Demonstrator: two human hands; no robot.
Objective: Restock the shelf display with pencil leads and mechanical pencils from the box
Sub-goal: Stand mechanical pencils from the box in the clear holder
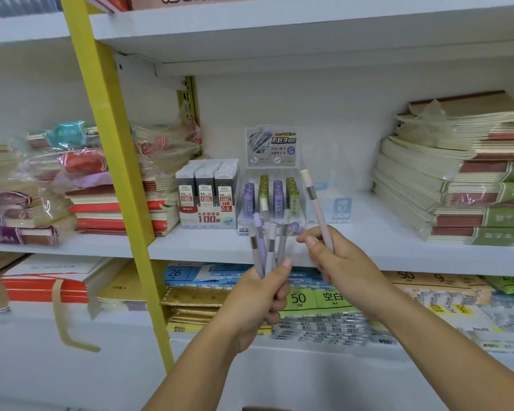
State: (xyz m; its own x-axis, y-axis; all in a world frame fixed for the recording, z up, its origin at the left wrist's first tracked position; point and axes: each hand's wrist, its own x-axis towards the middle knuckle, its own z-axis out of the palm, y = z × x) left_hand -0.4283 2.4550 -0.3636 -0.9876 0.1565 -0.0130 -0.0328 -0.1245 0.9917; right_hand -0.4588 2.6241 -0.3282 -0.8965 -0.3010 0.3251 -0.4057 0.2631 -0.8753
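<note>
Fingers around slim, cylindrical pastel pencils

Stationery shop: shelves stocked with notebooks, lead boxes.

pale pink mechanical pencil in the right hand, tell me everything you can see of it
The slim pale pink mechanical pencil looks like matte plastic, with a grey-brown band below a cream cap at its top end. It stands nearly upright, top leaning slightly left, held in the grip of the right hand, whose fingers curl round its lower end and hide the tip. It is raised before the white shelf, apart from the bundle of pencils in the left hand.
</note>
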